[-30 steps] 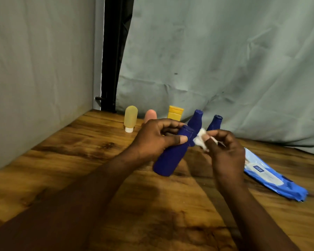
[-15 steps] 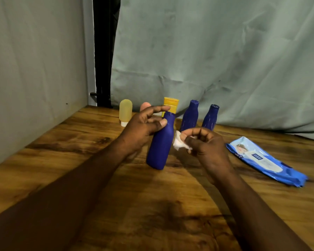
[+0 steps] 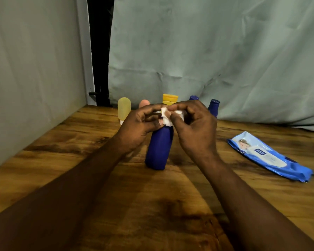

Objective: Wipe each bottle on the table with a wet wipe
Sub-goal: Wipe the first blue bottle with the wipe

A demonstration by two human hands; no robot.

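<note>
A dark blue bottle (image 3: 159, 149) stands upright on the wooden table (image 3: 170, 205), just in front of me. My left hand (image 3: 137, 125) holds its top between thumb and fingers. My right hand (image 3: 196, 129) pinches a small white wet wipe (image 3: 166, 117) against the bottle's top, which is hidden by the wipe and fingers. Behind my hands stands a row of bottles: a pale yellow one (image 3: 124, 109), a pink one (image 3: 144, 103) mostly hidden, a yellow-capped one (image 3: 169, 98) and two more dark blue ones (image 3: 194, 97) (image 3: 214, 106).
A blue pack of wet wipes (image 3: 268, 156) lies flat on the table to the right. A grey wall runs along the table's left edge, and a pale cloth hangs behind the row of bottles.
The blue bottle went from tilted in the air to upright on the table. My right hand brought the wipe from beside the bottle up onto its top.
</note>
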